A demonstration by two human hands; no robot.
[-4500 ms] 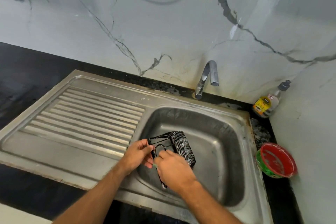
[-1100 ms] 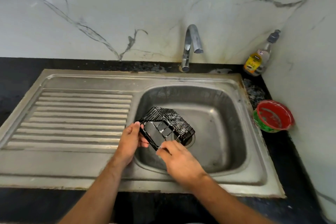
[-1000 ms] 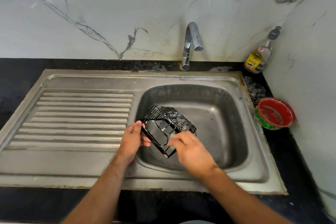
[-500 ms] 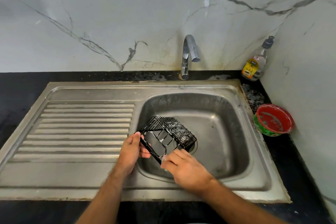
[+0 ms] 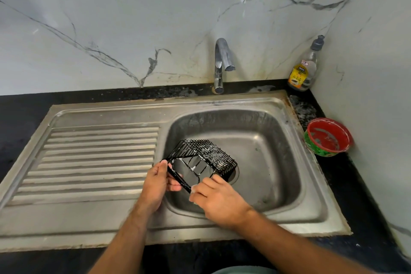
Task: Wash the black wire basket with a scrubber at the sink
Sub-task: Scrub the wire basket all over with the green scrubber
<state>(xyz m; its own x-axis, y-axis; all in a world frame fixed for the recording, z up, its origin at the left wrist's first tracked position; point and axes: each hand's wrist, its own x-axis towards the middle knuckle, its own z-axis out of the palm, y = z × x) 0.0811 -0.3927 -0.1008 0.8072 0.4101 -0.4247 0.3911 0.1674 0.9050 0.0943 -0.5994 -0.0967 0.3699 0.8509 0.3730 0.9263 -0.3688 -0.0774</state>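
the black wire basket (image 5: 201,159) is tipped on its side over the bowl of the steel sink (image 5: 278,162), with white soap foam on its wires. the left hand (image 5: 156,184) grips the basket's near edge. the right hand (image 5: 216,200) is curled at the same edge, close to the left one, with foam at its fingertips; the scrubber is hidden, so i cannot tell if it holds one. behind stand the tap (image 5: 221,64), a soap bottle (image 5: 303,69) and a red bowl (image 5: 328,137).

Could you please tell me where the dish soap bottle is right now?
The dish soap bottle stands in the back right corner, right of the tap and behind the red bowl.
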